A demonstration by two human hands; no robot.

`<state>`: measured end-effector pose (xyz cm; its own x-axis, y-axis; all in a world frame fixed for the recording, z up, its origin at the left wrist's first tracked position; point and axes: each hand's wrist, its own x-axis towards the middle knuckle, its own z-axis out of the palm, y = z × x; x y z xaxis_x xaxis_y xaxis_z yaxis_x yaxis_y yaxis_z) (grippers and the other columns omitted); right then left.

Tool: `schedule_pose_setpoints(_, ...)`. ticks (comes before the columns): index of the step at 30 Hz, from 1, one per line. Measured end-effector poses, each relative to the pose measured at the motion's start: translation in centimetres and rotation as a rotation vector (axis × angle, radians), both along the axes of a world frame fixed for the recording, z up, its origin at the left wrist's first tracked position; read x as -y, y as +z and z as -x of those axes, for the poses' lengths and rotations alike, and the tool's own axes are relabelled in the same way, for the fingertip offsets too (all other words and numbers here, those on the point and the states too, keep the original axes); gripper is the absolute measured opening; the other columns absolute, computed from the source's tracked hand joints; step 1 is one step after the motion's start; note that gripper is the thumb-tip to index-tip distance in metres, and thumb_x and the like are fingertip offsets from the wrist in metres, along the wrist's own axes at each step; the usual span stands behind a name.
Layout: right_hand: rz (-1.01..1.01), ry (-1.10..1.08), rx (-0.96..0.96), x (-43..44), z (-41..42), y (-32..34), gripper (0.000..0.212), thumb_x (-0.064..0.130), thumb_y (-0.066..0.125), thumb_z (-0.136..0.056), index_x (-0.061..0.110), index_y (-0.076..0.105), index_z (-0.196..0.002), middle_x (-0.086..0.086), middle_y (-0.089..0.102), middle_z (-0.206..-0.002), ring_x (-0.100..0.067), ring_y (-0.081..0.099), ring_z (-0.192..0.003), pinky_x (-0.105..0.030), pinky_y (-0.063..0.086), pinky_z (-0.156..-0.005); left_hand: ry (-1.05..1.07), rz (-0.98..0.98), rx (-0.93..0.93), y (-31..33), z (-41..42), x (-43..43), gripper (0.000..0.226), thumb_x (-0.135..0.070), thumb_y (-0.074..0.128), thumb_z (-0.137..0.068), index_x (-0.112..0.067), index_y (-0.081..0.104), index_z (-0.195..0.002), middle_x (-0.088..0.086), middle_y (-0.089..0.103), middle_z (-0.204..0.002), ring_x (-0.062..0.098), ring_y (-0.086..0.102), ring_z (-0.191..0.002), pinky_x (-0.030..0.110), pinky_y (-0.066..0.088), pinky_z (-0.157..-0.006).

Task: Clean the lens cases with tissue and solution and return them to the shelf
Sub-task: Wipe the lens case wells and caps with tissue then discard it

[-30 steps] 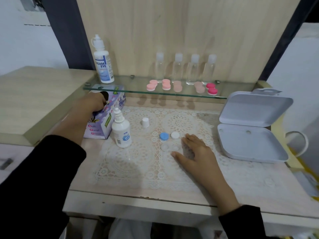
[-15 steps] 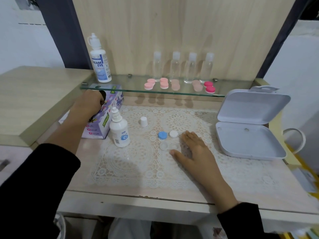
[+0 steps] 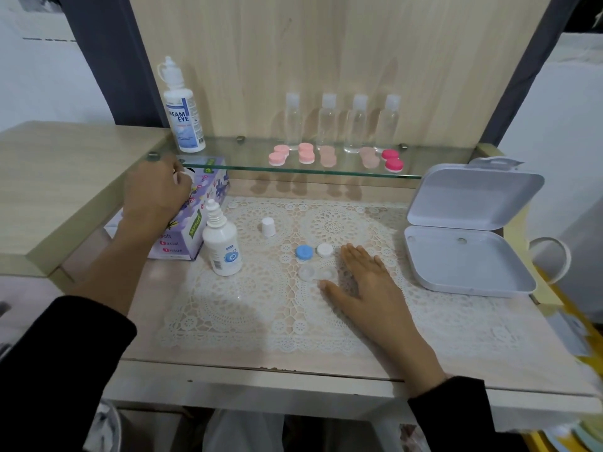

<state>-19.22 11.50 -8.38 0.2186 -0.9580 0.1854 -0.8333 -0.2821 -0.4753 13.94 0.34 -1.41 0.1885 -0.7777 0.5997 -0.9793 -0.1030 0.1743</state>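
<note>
A clear lens case (image 3: 318,274) lies open on the lace mat, its blue cap (image 3: 304,252) and white cap (image 3: 325,250) just behind it. My right hand (image 3: 365,282) rests flat on the mat beside the case, thumb tip touching its right cup. My left hand (image 3: 156,190) is on top of the purple tissue box (image 3: 195,223), fingers curled and pinching a bit of white tissue (image 3: 181,177) at the opening. A small solution bottle (image 3: 222,246) stands uncapped next to the box, its white cap (image 3: 268,226) apart on the mat.
The glass shelf (image 3: 248,151) carries several pink and red lens cases (image 3: 306,153), a large solution bottle (image 3: 183,115) and several clear small bottles (image 3: 326,122). An open white hinged box (image 3: 466,259) sits at the right. A raised wooden surface (image 3: 65,177) borders the left.
My left hand has drawn up slightly from the tissue box opening, and a bit of white tissue now shows at its fingertips. My right hand has stayed put.
</note>
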Motion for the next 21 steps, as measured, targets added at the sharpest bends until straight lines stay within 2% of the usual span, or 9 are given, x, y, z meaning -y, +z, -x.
schedule_pose_setpoints(8, 0.009, 0.006, 0.014, 0.1, 0.1, -0.1, 0.083, 0.061, 0.034, -0.082, 0.017, 0.027, -0.152, 0.001, 0.021, -0.160, -0.010, 0.011, -0.148, -0.020, -0.005, -0.115, 0.017, 0.199, -0.188, 1.0, 1.3, -2.1, 0.024, -0.020, 0.040, -0.094, -0.003, 0.050, -0.109, 0.032, 0.058, -0.093, 0.049, 0.051, -0.086, 0.048, 0.037, -0.073)
schedule_pose_setpoints(13, 0.011, 0.011, 0.029, 0.0, 0.1, 0.0, 0.079, 0.060, 0.036, -0.082, 0.021, 0.032, -0.150, 0.001, 0.024, -0.159, -0.011, 0.014, -0.147, -0.024, 0.000, -0.117, 0.057, 0.260, -0.352, 0.8, 0.2, -1.9, 0.029, -0.029, 0.038, -0.095, -0.011, 0.048, -0.116, 0.023, 0.062, -0.097, 0.043, 0.055, -0.090, 0.045, 0.040, -0.075)
schedule_pose_setpoints(15, 0.005, 0.012, 0.035, 0.0, 0.0, 0.1, 0.077, 0.060, 0.037, -0.082, 0.023, 0.033, -0.150, 0.000, 0.025, -0.159, -0.012, 0.014, -0.147, -0.026, 0.002, -0.119, -0.021, 0.315, -0.494, 1.0, 0.1, -1.9, 0.026, -0.022, 0.037, -0.096, -0.009, 0.049, -0.115, 0.017, 0.063, -0.097, 0.035, 0.056, -0.088, 0.036, 0.039, -0.075)
schedule_pose_setpoints(16, 0.004, 0.013, 0.036, -0.1, 0.0, 0.1, 0.077, 0.059, 0.037, -0.082, 0.023, 0.034, -0.150, 0.000, 0.025, -0.159, -0.012, 0.014, -0.147, -0.027, 0.002, -0.119, -0.075, 0.339, -0.561, 1.0, 0.0, -2.0, 0.023, -0.017, 0.036, -0.096, -0.010, 0.052, -0.112, 0.010, 0.062, -0.093, 0.025, 0.056, -0.084, 0.029, 0.037, -0.073)
schedule_pose_setpoints(18, 0.004, 0.012, 0.041, -0.2, 0.0, 0.2, 0.075, 0.059, 0.037, -0.082, 0.025, 0.035, -0.149, 0.000, 0.025, -0.158, -0.012, 0.014, -0.147, -0.026, 0.002, -0.118, -0.173, 0.343, -0.634, 1.1, -0.3, -2.1, 0.024, -0.008, 0.035, -0.094, -0.023, 0.054, -0.095, -0.012, 0.058, -0.087, -0.001, 0.052, -0.077, 0.023, 0.037, -0.074)
schedule_pose_setpoints(19, 0.004, 0.012, 0.044, -0.2, 0.0, 0.1, 0.075, 0.059, 0.037, -0.082, 0.025, 0.035, -0.149, 0.000, 0.025, -0.158, -0.012, 0.014, -0.147, -0.026, 0.001, -0.118, -0.210, 0.324, -0.657, 1.0, -0.5, -2.2, 0.030, -0.006, 0.035, -0.092, -0.029, 0.054, -0.088, -0.017, 0.057, -0.089, -0.009, 0.051, -0.079, 0.021, 0.039, -0.079)
schedule_pose_setpoints(21, 0.006, 0.015, 0.048, -0.2, 0.0, 0.1, 0.073, 0.059, 0.039, -0.084, 0.026, 0.036, -0.148, 0.000, 0.025, -0.158, -0.013, 0.015, -0.147, -0.026, 0.001, -0.118, -0.238, 0.252, -0.738, 0.9, -0.9, -2.2, 0.032, -0.005, 0.038, -0.092, -0.026, 0.061, -0.089, -0.009, 0.064, -0.102, -0.012, 0.051, -0.083, 0.016, 0.041, -0.081)
